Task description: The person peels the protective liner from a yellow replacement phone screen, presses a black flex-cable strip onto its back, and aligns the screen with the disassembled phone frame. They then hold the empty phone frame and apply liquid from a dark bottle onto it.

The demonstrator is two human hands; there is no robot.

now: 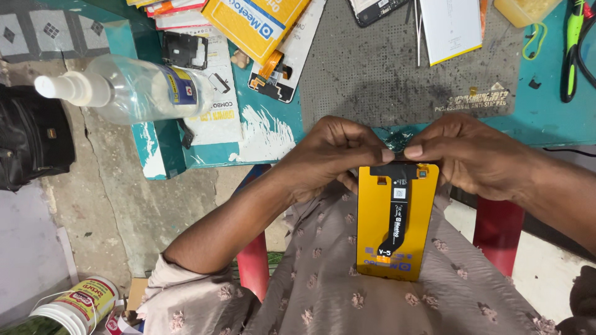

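Both your hands, left hand (335,155) and right hand (472,155), pinched the top edge of the yellow phone screen (397,223), long axis running down toward your lap.

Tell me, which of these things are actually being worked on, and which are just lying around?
In use: yellow phone screen panel with its black ribbon cable, pinched at the top by left hand and right hand.

Lying about: spray bottle, grey mat, yellow box, green-handled tool, black bag.
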